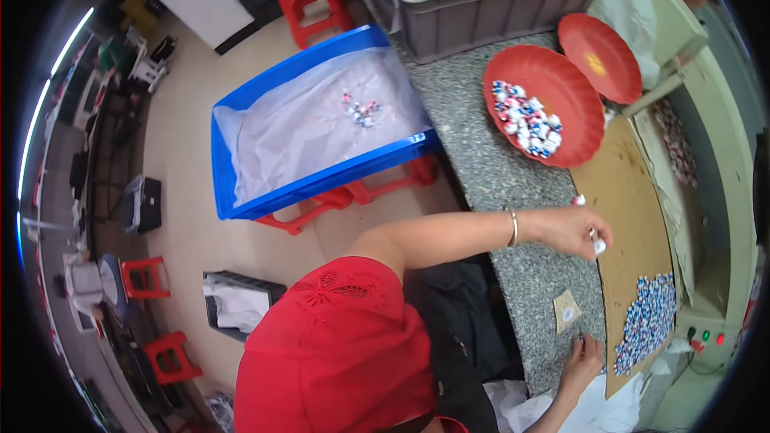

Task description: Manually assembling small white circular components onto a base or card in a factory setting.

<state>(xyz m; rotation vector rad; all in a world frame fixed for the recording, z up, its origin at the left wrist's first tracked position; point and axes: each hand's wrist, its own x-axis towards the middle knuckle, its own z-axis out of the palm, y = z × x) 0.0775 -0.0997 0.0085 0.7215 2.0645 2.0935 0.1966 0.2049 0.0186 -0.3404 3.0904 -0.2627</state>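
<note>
My left hand [571, 232], with a bangle on its wrist, is closed over the edge between the granite counter and a brown cardboard sheet [630, 184]. Its fingertips pinch a small white piece [599, 247]. Just beyond the knuckles sits another small white piece [579, 200]. My right hand [583, 365] is nearer the lower edge, fingers curled together beside the cardboard. A tiny dark bit shows at its fingertips, too small to name. On the cardboard to its right lies a spread of small blue-and-white pieces [646, 325]. A small beige tag-like square [566, 311] rests between my hands.
A red scalloped bowl [589, 136] holds white, red and blue pieces; a second red bowl [597, 56] stands behind it. A grey crate [497, 24] sits at the counter's far end. Left, a lined blue tray [313, 180] rests on red stools. A machine frame [726, 192] borders the right.
</note>
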